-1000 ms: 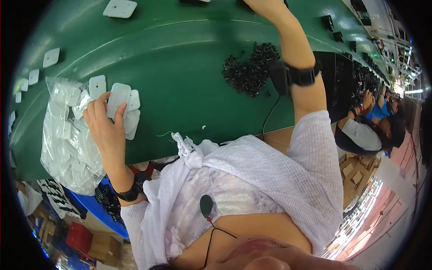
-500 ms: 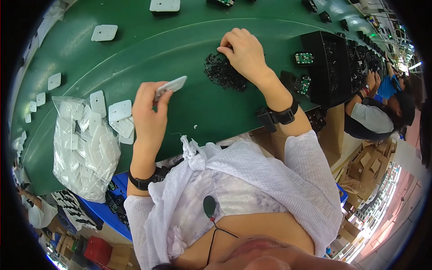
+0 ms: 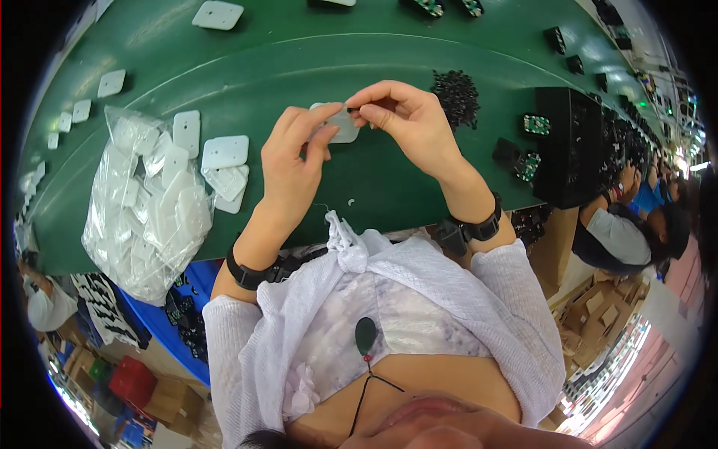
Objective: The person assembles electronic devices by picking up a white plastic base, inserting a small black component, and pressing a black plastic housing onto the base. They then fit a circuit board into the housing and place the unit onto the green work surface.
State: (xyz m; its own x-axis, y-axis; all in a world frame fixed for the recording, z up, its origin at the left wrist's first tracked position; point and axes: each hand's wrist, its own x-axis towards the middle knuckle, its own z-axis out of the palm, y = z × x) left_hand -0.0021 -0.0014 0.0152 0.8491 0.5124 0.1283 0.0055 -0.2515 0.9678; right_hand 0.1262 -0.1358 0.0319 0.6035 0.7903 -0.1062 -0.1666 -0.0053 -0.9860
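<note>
A white, rounded rectangular plastic cover point(image 3: 345, 133) is in front of me, its left side hidden behind my left hand point(image 3: 290, 161). That hand's index finger and thumb are closed at the cover, though their exact grip is partly hidden. A tiny black part point(image 3: 351, 110) sits at the cover's far edge, pinched between the fingertips of my right hand point(image 3: 410, 123). The tips of both hands nearly meet there. Beyond my right hand lies a heap of small black parts point(image 3: 455, 97) on the green table point(image 3: 254, 93).
At left, a clear bag point(image 3: 153, 209) bulges with white covers, beside loose covers point(image 3: 224, 152). A black bin point(image 3: 567, 146) stands right, near green circuit boards point(image 3: 536, 124). More covers point(image 3: 218, 15) lie along the far side. A co-worker point(image 3: 621, 232) sits at right.
My right hand has left the black heap and come over to the cover with a tiny part. My left hand has moved right, and the cover is now turned face-up. The view has shifted.
</note>
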